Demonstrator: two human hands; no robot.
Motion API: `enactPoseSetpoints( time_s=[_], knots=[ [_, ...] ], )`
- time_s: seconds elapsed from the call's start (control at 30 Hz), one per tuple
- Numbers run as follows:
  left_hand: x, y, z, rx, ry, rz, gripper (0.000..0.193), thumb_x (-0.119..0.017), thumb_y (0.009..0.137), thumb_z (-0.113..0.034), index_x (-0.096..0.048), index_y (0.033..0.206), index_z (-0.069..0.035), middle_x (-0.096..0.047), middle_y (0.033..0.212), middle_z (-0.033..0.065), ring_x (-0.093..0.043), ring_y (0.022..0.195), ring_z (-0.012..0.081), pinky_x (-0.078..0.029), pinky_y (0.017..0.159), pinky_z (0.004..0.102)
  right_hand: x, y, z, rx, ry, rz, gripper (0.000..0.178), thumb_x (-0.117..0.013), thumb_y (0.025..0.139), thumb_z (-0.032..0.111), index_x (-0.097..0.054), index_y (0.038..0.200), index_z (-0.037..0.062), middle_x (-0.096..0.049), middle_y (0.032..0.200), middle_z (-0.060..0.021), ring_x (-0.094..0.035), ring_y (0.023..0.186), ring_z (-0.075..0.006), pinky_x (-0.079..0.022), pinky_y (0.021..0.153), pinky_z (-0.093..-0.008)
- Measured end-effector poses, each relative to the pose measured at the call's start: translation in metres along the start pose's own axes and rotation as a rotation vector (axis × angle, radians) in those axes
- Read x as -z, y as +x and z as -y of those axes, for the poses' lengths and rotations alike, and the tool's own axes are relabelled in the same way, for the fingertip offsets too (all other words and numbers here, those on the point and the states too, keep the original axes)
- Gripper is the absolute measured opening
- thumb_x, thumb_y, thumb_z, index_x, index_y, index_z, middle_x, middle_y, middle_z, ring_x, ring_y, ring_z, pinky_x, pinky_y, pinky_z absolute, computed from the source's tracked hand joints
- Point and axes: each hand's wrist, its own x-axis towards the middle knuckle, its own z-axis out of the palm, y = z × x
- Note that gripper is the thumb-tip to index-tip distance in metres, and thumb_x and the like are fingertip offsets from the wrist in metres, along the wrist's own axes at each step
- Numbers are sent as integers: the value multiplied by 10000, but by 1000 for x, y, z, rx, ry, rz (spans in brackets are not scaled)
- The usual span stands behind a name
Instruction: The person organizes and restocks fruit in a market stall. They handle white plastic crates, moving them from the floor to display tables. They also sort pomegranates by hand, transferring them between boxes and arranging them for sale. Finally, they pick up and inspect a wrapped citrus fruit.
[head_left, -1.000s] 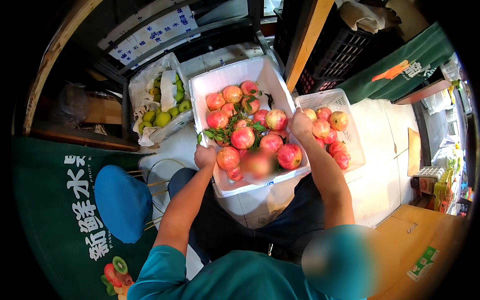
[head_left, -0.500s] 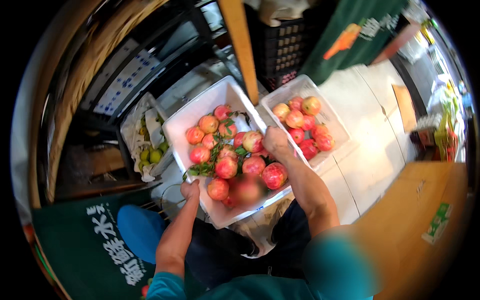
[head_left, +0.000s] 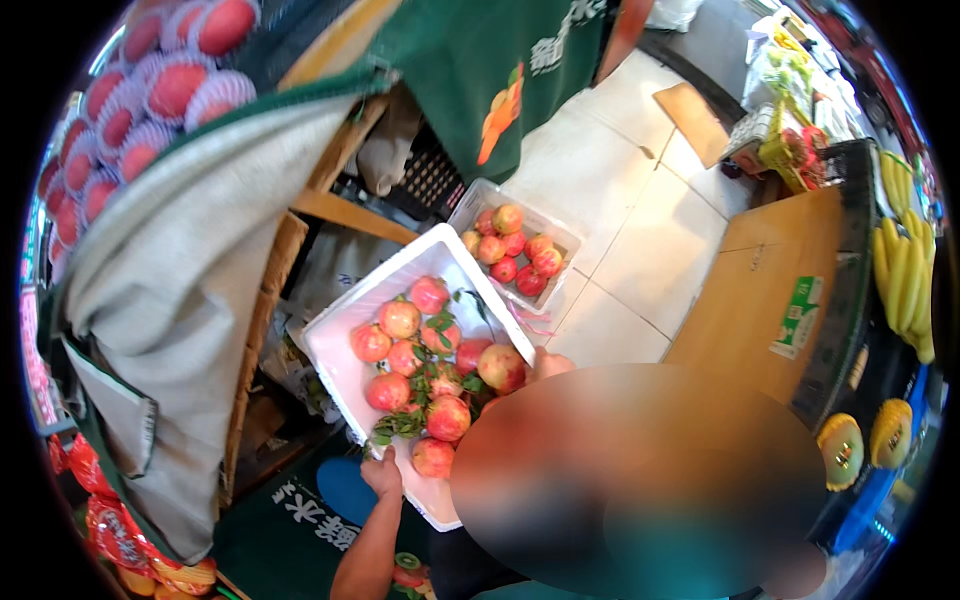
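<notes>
A white foam box (head_left: 432,252) hangs tilted between my hands. Red pomegranates (head_left: 400,319) fill much of it, with leafy green twigs (head_left: 402,424) among them. My left hand (head_left: 383,474) is closed on the near left rim. On the right rim my right hand (head_left: 550,366) is closed too, though a blurred patch covers its forearm and the box's near right corner. Just beyond, on the tiled floor, a smaller pale crate (head_left: 558,228) holds several more pomegranates (head_left: 514,243).
A wooden counter (head_left: 750,290) stands at right, with bananas (head_left: 903,280) at its far side. Netted red fruit (head_left: 175,88) sits upper left above a hanging grey sheet (head_left: 180,270). A blue stool seat (head_left: 345,490) is close to my left hand. Green cloth (head_left: 450,60) hangs ahead.
My view has swung up and turned, bringing in the netted fruit and the bananas. Both hands still grip the foam box. The pomegranates remain inside it.
</notes>
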Motion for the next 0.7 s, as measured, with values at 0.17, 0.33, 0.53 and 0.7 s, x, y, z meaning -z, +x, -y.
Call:
enactPoseSetpoints(
  time_s=[0.17,0.33,0.53,0.7],
  knots=[
    [58,-2,-86,-104,147,135,395,-837,758,-240,-715,805,133,-712,768,296,-725,709,414,-543,695,501,121,-56,15,-190,-35,-82,255,-740,836,222,-695,919,-15,-710,783,-240,-702,729,-430,-566,694,-529],
    [143,-31,-223,-218,41,255,378,-853,728,-222,-720,809,122,-715,783,299,-729,747,430,-550,737,506,288,-102,53,-352,-68,-123,263,-716,843,228,-714,936,-18,-717,830,-257,-713,781,-433,-573,743,-527],
    [197,-39,-413,-429,38,321,384,-850,713,-209,-713,818,133,-700,795,330,-735,793,446,-554,731,512,449,-103,76,-428,-18,-368,255,-707,842,223,-749,938,-10,-725,869,-262,-719,830,-440,-577,767,-521],
    [207,-35,-573,-597,-17,235,402,-845,699,-202,-719,912,115,-711,867,327,-730,864,450,-556,786,501,578,-63,94,-427,-12,-491,230,-684,827,190,-758,920,-6,-725,859,-259,-724,819,-435,-581,745,-524]
  ],
)
